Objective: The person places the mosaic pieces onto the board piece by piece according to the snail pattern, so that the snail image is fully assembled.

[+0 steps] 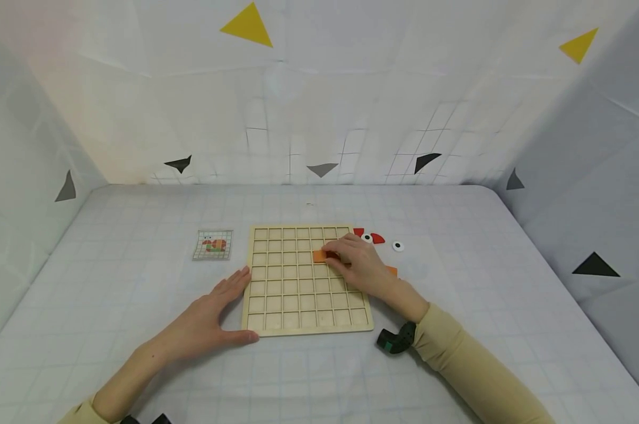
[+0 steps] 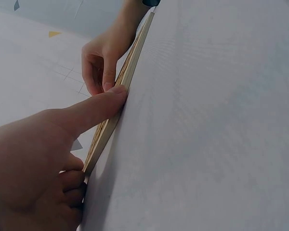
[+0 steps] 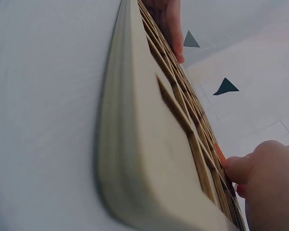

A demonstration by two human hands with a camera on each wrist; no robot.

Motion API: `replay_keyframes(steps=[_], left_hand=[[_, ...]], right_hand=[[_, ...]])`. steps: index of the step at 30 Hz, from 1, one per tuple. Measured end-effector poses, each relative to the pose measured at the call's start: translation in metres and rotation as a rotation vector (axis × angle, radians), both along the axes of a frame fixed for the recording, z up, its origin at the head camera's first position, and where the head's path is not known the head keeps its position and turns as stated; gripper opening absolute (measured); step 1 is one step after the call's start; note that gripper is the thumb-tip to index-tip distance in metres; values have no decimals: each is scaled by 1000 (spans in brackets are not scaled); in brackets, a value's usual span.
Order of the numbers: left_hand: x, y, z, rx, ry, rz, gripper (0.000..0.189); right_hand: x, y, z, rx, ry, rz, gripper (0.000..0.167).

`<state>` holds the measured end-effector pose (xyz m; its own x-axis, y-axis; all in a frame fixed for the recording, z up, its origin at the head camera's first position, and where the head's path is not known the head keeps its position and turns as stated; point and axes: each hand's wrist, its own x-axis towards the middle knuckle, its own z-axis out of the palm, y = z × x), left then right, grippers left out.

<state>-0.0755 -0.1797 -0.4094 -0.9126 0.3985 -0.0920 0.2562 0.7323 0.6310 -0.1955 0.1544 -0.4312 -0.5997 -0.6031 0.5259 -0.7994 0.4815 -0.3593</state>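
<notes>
At the near-left corner of the wooden grid board (image 1: 291, 303), I have the left hand (image 1: 210, 321) spread against the edge: thumb by the corner, fingers on the left side, grasping nothing, likely steadying. Board lies flat on the counter (image 1: 308, 383). Further up, the right hand (image 1: 358, 265) pinches an orange tile (image 1: 318, 257) at a cell right of centre, upper half; seated or not, I can't tell. Beyond that wrist, a second orange piece (image 1: 392, 271) shows only partly. Left of the board, untouched: a pattern card (image 1: 213, 246), red, orange and green figure, two eye-like dots above. By the board's far-right corner, two eye discs (image 1: 398, 246) and red pieces (image 1: 358, 231), partly hidden. Progress: I'd call it barely begun. Other cells I can see are bare; left to place, I judge: eyes, reds, second orange.
</notes>
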Motion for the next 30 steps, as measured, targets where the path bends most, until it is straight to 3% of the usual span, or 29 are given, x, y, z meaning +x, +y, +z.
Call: replay_keyframes(steps=[23,30], left_hand=[[0,0,-1,-11,16,-5,110],[0,-1,-1,-1,-20,8,111]], right_hand=[[1,-3,-1,-32,1,-14,23],[0,-2,-3,-44,-2,-9,24]])
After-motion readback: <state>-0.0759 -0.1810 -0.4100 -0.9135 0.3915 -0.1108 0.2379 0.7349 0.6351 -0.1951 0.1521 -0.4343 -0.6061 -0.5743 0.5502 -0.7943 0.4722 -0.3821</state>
